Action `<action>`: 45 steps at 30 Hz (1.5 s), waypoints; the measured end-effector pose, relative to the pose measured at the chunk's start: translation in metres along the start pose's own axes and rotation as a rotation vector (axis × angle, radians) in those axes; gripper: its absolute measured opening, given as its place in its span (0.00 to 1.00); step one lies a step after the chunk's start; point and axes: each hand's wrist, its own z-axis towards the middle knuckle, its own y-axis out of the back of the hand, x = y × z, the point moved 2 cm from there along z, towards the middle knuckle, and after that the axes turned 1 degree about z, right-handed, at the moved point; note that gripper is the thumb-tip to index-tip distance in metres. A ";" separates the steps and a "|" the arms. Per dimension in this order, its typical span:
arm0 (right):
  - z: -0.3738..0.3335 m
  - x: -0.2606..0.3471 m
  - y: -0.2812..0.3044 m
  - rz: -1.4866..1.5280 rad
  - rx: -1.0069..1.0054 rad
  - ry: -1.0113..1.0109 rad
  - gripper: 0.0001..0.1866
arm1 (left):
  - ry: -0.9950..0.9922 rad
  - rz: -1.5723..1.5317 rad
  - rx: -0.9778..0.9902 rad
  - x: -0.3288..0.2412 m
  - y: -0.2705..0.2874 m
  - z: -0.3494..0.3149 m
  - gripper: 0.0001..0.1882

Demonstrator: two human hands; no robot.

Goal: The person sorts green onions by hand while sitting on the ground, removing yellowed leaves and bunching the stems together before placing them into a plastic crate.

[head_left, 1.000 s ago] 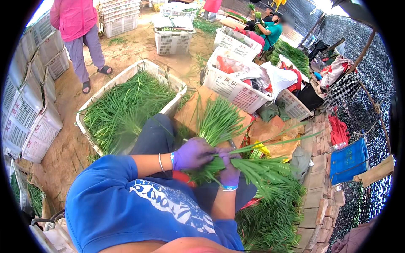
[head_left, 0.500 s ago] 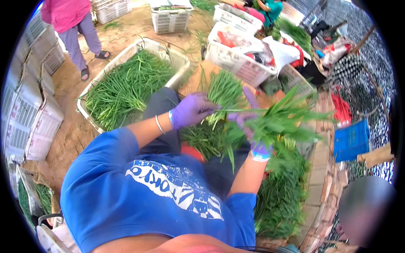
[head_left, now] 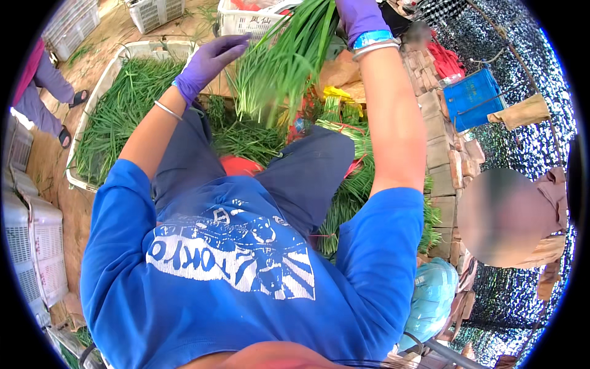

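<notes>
My left hand [head_left: 212, 61], in a purple glove, is raised near the crate's right side; its fingers stretch out and it holds nothing. At the top edge my right hand [head_left: 361, 18], also gloved in purple, is partly cut off. A loose bunch of chives [head_left: 301, 52] hangs beside it, with the leaf ends at the right hand and the pale stems downward. The right fingers appear closed on those leaves. Between my knees lies a pile of more chives [head_left: 246, 140]. Tied bundles of chives [head_left: 332, 227] are stacked by my right leg.
A big white crate [head_left: 78, 166] full of chives stands at my left. Plastic crates [head_left: 43, 227] are stacked farther left, near a person's legs [head_left: 52, 86]. Bricks [head_left: 439, 154] line the right side, with a blue container [head_left: 473, 98] beyond. Another person [head_left: 510, 215] is blurred at right.
My right hand has moved up and away, lifting the chives off to the top edge. My left hand has let go of the leaves and moved left and upward. The view has shifted.
</notes>
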 end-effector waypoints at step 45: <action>-0.025 -0.072 -0.020 0.327 -0.058 -0.238 0.19 | 0.307 -0.022 0.043 0.012 -0.055 -0.064 0.09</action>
